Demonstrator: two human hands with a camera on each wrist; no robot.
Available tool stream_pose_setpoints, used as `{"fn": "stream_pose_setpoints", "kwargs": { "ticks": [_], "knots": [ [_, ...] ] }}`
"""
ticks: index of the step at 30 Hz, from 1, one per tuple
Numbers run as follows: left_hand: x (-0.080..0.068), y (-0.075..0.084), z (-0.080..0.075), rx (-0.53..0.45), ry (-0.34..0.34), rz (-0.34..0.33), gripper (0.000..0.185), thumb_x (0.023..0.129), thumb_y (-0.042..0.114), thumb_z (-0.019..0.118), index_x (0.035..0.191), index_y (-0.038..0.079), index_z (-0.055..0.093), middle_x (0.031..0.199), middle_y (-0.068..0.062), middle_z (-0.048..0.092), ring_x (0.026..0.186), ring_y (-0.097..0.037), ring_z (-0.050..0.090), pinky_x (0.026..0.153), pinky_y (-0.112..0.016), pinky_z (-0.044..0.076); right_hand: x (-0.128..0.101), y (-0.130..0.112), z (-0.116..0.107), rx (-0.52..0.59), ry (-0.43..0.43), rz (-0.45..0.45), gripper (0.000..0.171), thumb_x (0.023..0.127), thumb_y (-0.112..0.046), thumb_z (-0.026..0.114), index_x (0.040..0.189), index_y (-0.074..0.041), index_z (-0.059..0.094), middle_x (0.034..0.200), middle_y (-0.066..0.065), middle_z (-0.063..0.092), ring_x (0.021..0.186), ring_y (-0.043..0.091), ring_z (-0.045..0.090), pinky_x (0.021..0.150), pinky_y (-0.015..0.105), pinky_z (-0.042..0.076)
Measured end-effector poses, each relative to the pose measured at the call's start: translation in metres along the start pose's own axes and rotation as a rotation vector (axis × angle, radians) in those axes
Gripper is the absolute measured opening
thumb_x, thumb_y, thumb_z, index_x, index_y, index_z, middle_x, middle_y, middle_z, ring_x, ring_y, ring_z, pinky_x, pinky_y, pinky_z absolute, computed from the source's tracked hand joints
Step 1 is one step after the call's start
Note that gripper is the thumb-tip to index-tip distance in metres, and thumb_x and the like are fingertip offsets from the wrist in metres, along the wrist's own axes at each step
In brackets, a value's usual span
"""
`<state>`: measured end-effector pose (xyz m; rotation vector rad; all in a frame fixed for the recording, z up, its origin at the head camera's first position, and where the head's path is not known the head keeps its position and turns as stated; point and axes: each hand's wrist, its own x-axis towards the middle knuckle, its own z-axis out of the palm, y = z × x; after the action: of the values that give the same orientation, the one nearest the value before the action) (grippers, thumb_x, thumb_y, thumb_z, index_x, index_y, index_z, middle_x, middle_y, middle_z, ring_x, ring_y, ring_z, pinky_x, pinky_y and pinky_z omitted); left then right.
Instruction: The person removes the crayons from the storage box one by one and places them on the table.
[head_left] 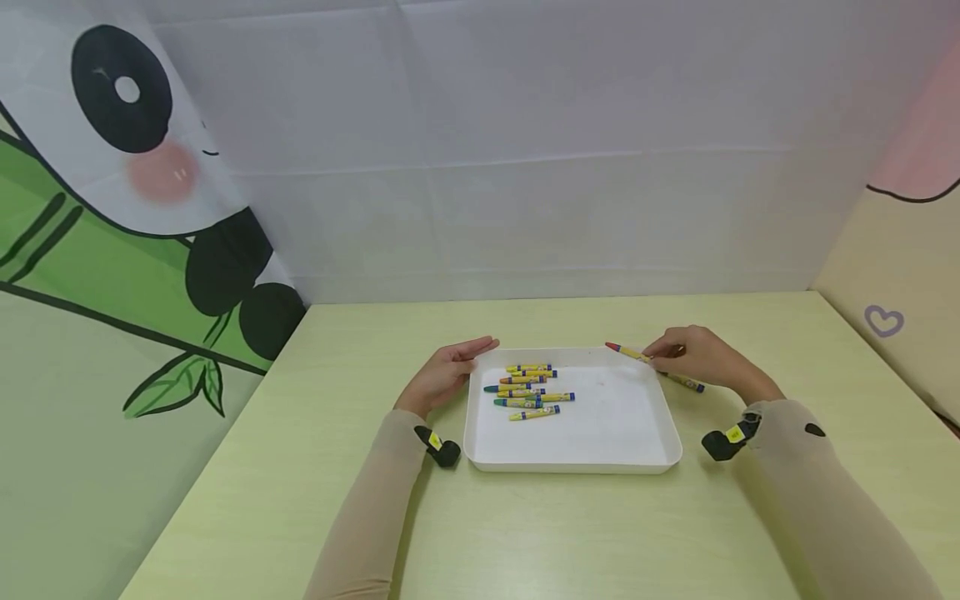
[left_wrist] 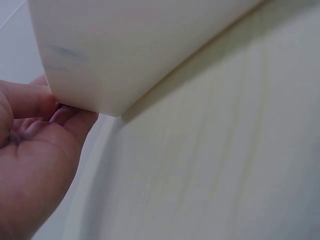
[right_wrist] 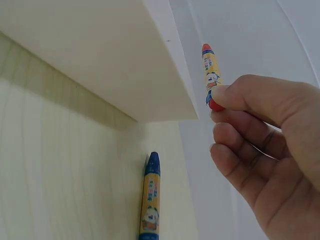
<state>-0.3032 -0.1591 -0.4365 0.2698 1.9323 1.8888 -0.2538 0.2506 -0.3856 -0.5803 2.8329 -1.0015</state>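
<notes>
A white tray point(head_left: 600, 442) lies on the table with several yellow-wrapped crayons point(head_left: 534, 397) in its left half. My left hand point(head_left: 442, 377) holds the tray's far left corner, thumb and fingers at its edge in the left wrist view. Over the far right corner, my right hand point(head_left: 697, 360) pinches a red crayon point(right_wrist: 211, 70) between thumb and forefinger near its rear end. The red tip points away from the hand. Beneath that hand, a blue crayon point(right_wrist: 151, 200) lies on the table just outside the tray's right side.
The pale wood-look table point(head_left: 555, 533) reaches back to a white fabric wall point(head_left: 480, 167). On the left stands a side panel point(head_left: 112, 333) with a cartoon print, and on the right another printed panel point(head_left: 900, 267).
</notes>
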Motion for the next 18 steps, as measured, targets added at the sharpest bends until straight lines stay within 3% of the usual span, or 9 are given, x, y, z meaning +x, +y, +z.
{"fn": "stream_pose_setpoints", "kwargs": {
  "ticks": [18],
  "knots": [
    [-0.001, 0.002, 0.001, -0.01, -0.003, -0.011, 0.05, 0.1, -0.005, 0.034, 0.148, 0.009, 0.038, 0.151, -0.002, 0.042, 0.143, -0.017, 0.031, 0.116, -0.037, 0.029, -0.021, 0.029, -0.006, -0.037, 0.072, 0.058, 0.026, 0.091, -0.024, 0.065, 0.11, -0.008, 0.072, 0.095, 0.003, 0.068, 0.09, 0.014, 0.06, 0.073, 0.024, 0.05]
  ]
}}
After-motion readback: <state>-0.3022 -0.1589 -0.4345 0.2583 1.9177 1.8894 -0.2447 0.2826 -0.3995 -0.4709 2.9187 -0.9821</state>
